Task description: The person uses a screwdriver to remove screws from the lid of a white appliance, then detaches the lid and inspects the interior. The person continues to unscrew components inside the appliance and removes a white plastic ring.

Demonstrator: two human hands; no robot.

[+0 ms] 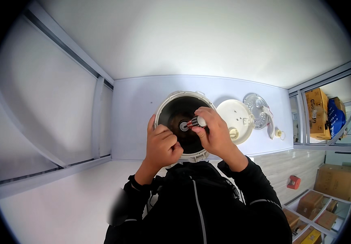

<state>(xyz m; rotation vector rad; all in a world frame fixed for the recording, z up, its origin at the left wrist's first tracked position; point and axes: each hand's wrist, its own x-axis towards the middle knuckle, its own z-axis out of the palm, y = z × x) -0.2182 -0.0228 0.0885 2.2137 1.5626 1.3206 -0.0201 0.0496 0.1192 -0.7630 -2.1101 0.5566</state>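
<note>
Head view: one round cooker body (165, 106), left hand (162, 144) clenched empty, right hand (214, 132) grasping one striped-handled tool (195, 121).

Far right: tall brown cardboard box (317, 113) beside a blue bag-like package (336, 116). Near right, on the floor: several brown cardboard cartons (336, 181), one small red box (293, 182).

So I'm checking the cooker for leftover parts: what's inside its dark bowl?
Inside the cooker body, a round grey centre piece shows at the bottom. The right hand holds a striped tool handle over it. Both hands cover the bowl's near floor, left hand included.
</note>
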